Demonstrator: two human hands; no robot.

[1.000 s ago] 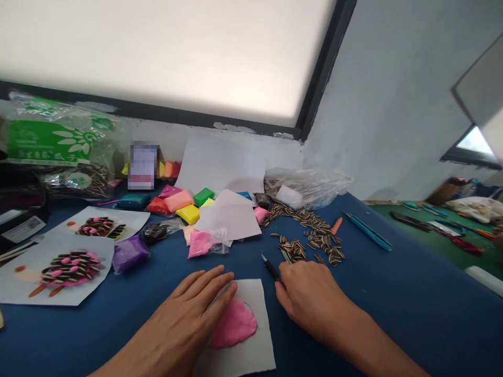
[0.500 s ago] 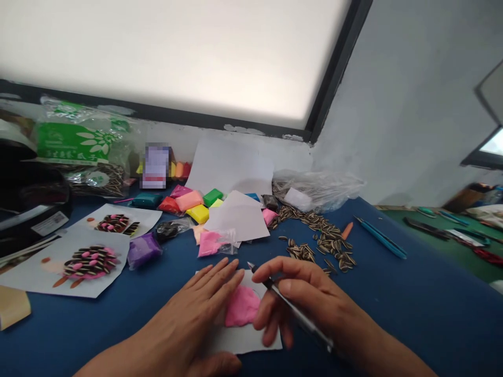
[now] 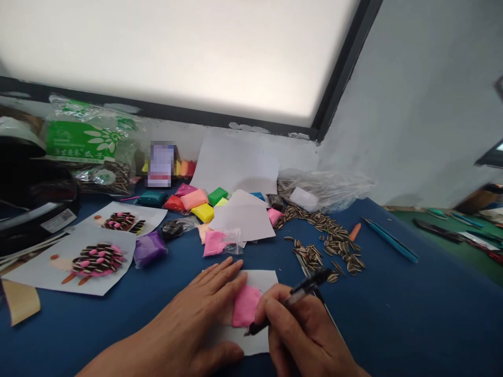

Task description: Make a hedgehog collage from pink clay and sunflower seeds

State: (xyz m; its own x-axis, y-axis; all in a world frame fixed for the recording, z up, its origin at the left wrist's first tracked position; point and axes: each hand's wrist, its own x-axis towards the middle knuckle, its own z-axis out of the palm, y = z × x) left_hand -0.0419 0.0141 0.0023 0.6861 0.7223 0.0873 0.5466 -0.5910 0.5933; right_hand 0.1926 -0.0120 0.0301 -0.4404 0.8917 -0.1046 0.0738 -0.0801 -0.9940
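Observation:
My left hand (image 3: pixel 202 309) lies flat, fingers stretched out, over the left part of a small white sheet of paper (image 3: pixel 257 343). Beside its fingers, a flattened piece of pink clay (image 3: pixel 247 308) is stuck on that sheet. A black pen (image 3: pixel 308 284) is gripped in my right hand (image 3: pixel 298 330), its tip low over the paper just below the clay. Whether the tip touches the paper I cannot tell. Behind the right hand shows a thin, pale, rod-like thing (image 3: pixel 332 314), mostly hidden. Loose striped sunflower seeds (image 3: pixel 310 254) lie beyond that hand.
Two hedgehog pictures made with seeds (image 3: pixel 96 259) lie at left, near a purple clay pack (image 3: pixel 150 250). Coloured clay packs (image 3: pixel 203 212) and white paper (image 3: pixel 241 217) are ahead. Blue tweezers (image 3: pixel 391 240) rest at right. A seed bag (image 3: pixel 90 152) stands at the back left.
My right hand has turned the pen around: its tip pointed away from me before and now points down at the paper below the clay. My left hand remains flat on the sheet.

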